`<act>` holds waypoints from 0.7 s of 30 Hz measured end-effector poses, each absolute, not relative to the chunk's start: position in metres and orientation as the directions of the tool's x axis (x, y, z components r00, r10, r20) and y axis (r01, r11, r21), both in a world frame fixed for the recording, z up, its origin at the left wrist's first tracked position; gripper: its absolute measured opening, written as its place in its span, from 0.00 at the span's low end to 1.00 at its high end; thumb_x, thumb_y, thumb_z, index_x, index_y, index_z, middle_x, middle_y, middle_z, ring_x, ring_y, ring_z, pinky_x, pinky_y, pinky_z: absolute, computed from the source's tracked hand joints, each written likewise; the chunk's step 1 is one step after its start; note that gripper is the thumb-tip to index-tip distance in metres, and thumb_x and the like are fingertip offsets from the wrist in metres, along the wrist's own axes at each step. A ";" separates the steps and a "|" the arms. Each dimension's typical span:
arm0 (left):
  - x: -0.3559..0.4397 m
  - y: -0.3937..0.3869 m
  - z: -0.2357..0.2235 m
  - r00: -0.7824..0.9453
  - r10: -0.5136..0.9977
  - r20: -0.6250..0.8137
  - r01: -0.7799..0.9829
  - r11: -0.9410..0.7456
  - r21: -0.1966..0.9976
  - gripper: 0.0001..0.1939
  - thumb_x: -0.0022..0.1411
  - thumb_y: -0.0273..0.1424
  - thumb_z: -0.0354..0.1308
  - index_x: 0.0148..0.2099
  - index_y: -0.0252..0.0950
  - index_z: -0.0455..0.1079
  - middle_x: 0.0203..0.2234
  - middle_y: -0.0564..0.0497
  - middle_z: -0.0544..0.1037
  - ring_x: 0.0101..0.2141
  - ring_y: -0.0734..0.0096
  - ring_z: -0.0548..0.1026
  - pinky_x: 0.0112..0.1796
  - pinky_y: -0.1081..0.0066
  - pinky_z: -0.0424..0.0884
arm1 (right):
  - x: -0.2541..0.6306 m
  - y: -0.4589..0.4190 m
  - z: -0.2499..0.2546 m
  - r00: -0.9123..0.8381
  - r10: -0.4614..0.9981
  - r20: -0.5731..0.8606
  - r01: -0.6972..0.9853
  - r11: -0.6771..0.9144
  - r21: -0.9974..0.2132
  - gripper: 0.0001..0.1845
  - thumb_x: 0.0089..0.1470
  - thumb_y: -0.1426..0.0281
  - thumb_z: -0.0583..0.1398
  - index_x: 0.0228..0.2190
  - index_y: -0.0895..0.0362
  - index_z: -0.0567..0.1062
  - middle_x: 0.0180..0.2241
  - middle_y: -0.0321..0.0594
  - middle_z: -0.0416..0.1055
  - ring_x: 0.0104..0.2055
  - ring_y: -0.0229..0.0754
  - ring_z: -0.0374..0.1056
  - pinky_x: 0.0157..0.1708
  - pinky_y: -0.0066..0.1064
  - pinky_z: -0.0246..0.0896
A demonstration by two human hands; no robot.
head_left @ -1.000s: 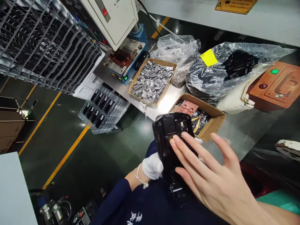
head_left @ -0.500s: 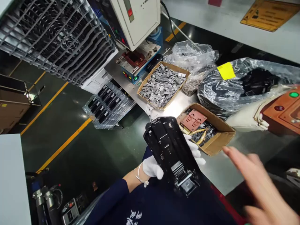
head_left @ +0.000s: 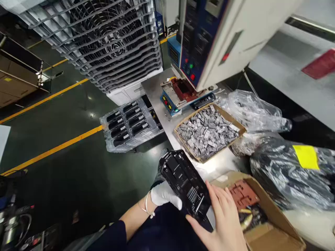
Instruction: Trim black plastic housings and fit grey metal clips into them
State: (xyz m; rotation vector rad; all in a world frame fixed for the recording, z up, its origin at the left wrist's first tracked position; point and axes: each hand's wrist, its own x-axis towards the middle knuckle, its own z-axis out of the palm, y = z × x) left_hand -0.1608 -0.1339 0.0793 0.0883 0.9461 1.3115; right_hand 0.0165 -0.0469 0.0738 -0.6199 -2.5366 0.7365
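Note:
A long black plastic housing (head_left: 180,177) is held tilted in front of me, its open ribbed inside facing up. My left hand (head_left: 164,196), in a white glove, is closed around its left side, thumb on the near edge. My bare right hand (head_left: 222,218) grips the lower right end, fingertips on the right edge and thumb at the bottom. A metal spring-like part (head_left: 194,196) shows inside the lower end. Just right of my right hand is a cardboard box (head_left: 274,237) with a reddish-brown plate (head_left: 243,194) and small dark parts.
A shallow carton of small grey parts (head_left: 208,132) lies on the metal table beyond the housing. Behind it stands a press machine (head_left: 188,90). Clear plastic bags (head_left: 256,111) lie on the right. Trays of black housings (head_left: 128,123) are stacked left, below a large fan (head_left: 112,45).
My right hand has come in from the right and taken hold of the housing's lower end. My view has turned, so the machine and boxes appear farther right and lower.

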 end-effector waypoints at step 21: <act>-0.614 0.036 -0.147 -0.633 0.702 -0.325 0.026 0.439 0.898 0.43 0.57 0.21 0.56 0.74 0.37 0.52 0.72 0.52 0.51 0.72 0.60 0.40 0.70 0.64 0.34 | -0.337 0.210 -0.040 -0.458 0.883 -0.103 0.874 0.427 -0.231 0.44 0.51 0.54 0.70 0.59 0.71 0.69 0.48 0.63 0.70 0.49 0.60 0.64 0.44 0.44 0.57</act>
